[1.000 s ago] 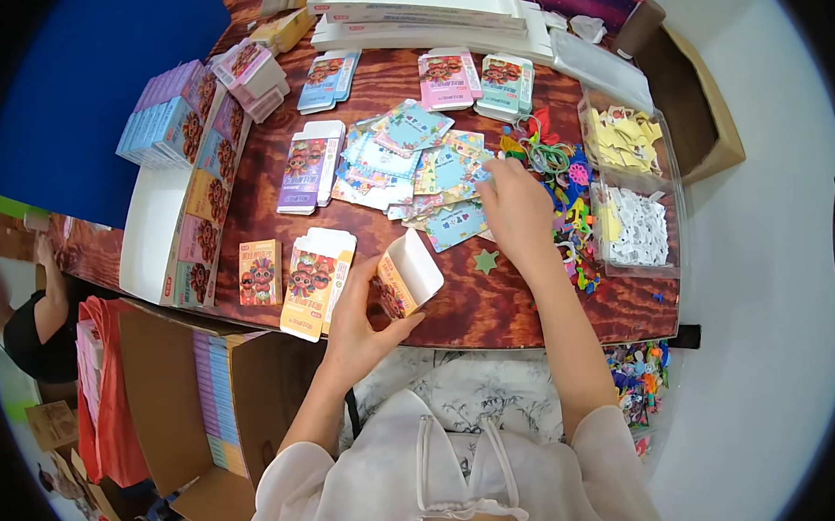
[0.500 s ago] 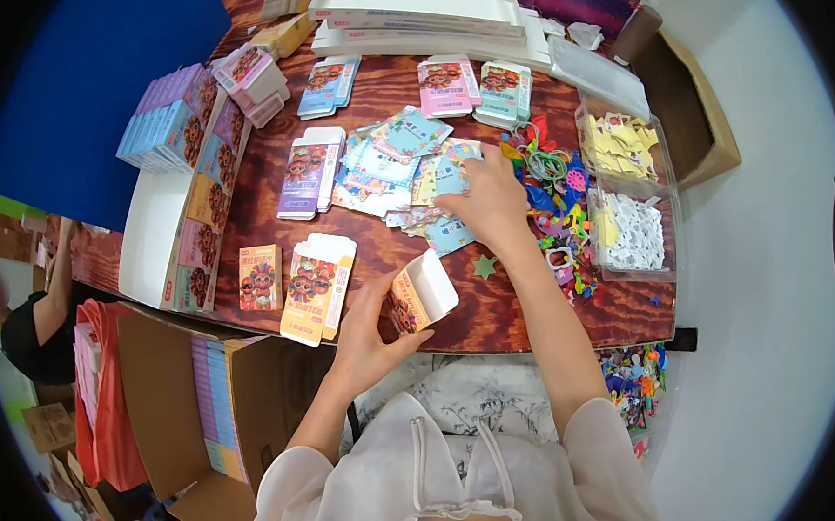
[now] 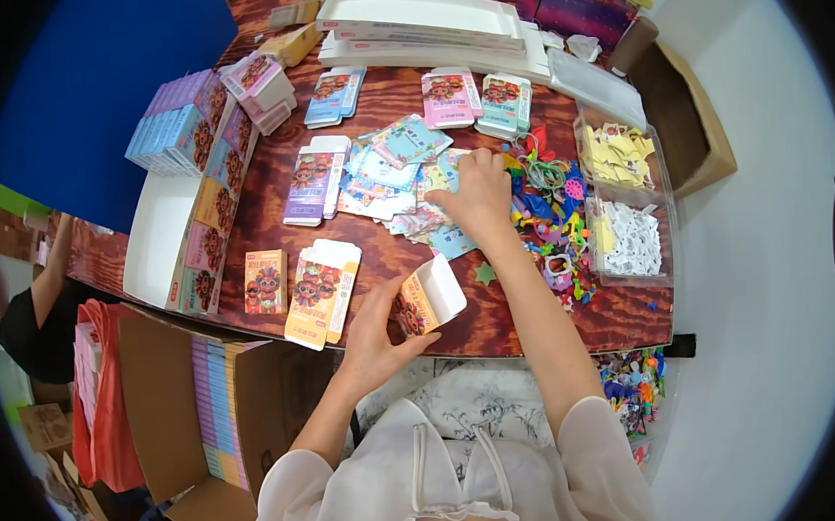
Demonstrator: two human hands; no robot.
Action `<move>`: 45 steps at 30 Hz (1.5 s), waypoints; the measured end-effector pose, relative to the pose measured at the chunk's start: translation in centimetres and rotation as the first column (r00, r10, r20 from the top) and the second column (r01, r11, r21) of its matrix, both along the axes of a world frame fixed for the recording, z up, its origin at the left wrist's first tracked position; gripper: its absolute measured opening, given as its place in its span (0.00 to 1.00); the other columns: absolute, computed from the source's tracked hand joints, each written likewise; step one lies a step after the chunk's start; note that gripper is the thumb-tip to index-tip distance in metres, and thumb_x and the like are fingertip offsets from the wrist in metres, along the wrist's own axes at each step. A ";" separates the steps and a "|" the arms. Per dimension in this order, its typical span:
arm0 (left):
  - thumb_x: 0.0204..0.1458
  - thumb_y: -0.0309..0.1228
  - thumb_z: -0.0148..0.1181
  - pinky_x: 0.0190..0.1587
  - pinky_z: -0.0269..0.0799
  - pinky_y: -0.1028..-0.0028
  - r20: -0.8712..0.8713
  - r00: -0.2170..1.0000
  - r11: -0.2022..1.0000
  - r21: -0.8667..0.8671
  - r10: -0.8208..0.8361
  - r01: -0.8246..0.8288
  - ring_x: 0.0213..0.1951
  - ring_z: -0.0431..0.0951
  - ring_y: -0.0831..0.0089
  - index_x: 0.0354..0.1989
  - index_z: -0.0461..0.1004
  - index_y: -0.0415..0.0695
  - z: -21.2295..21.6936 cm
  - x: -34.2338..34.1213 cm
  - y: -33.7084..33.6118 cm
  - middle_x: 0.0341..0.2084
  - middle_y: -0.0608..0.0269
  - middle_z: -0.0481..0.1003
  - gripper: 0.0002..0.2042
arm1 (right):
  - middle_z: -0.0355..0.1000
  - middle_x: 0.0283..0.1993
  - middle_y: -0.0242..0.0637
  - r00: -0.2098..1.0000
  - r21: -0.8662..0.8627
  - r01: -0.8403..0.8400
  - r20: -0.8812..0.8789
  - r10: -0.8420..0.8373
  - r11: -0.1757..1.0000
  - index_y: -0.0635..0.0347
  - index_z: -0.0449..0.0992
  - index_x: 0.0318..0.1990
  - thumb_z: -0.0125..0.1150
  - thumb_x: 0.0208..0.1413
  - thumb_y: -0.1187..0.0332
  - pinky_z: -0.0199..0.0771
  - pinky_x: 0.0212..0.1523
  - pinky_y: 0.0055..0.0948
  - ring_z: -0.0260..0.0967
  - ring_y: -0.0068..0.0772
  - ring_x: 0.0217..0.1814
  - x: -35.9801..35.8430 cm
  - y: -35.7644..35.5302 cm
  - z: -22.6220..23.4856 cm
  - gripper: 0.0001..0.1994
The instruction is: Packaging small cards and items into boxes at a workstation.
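My left hand [image 3: 376, 341] grips a small orange carton [image 3: 417, 302], tilted, its white open end facing up and right. Thumb and fingers press on opposite sides of it. On the right part of a loose pile of printed cards [image 3: 384, 176], my right hand [image 3: 480, 197] rests palm down, thumb apart from the fingers; its fingertips are partly hidden. Small colourful plastic toys [image 3: 551, 213] lie heaped just right of that hand. A green star [image 3: 484, 273] is under the wrist's left side. Left of the left hand are a flat orange carton [image 3: 322, 293] and a filled-out orange box [image 3: 266, 282].
Flat carton stacks in purple [image 3: 316, 181], blue [image 3: 334, 96], pink [image 3: 450, 98] and green [image 3: 504, 105] surround the cards. A clear divided tray [image 3: 668, 189] holds yellow and white pieces. White trays [image 3: 425, 9] lie at the back, a display box [image 3: 160, 239] at left.
My right hand has shifted slightly left over the cards. The left hand still holds the orange carton, and the whole view has moved a little.
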State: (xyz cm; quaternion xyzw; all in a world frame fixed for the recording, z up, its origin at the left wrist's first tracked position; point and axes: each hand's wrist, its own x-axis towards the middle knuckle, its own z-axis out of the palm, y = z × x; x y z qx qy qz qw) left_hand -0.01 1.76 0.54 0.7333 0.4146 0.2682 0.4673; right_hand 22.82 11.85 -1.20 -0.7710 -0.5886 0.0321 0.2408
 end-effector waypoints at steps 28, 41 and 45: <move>0.40 0.22 0.71 0.51 0.72 0.68 0.024 0.999 0.999 -0.010 -0.038 0.038 0.53 0.73 0.61 0.60 0.64 0.39 1.4 -0.8 1.3 0.52 0.53 0.67 0.35 | 0.69 0.36 0.34 0.636 0.375 -0.203 -0.652 0.413 0.904 0.64 0.75 0.33 0.58 0.48 0.86 0.67 0.27 0.18 0.67 0.20 0.31 2.2 -14.7 9.5 0.08; 0.38 0.16 0.66 0.55 0.72 0.71 0.053 0.991 0.976 -0.176 -0.123 0.130 0.54 0.72 0.71 0.62 0.63 0.41 1.2 -1.1 0.6 0.53 0.61 0.66 0.37 | 0.72 0.43 0.44 0.749 0.290 -0.595 -0.139 0.648 0.750 0.65 0.76 0.36 0.62 0.42 0.83 0.74 0.36 0.32 0.71 0.43 0.39 0.5 -16.6 12.3 0.10; 0.40 0.16 0.67 0.53 0.72 0.72 0.014 0.991 0.981 -0.146 -0.130 0.130 0.54 0.72 0.71 0.62 0.62 0.41 1.8 0.0 0.5 0.52 0.62 0.66 0.36 | 0.70 0.42 0.44 0.707 0.220 -0.695 0.039 0.706 0.684 0.67 0.73 0.35 0.61 0.41 0.77 0.74 0.38 0.34 0.71 0.44 0.42 -0.3 -16.0 11.8 0.11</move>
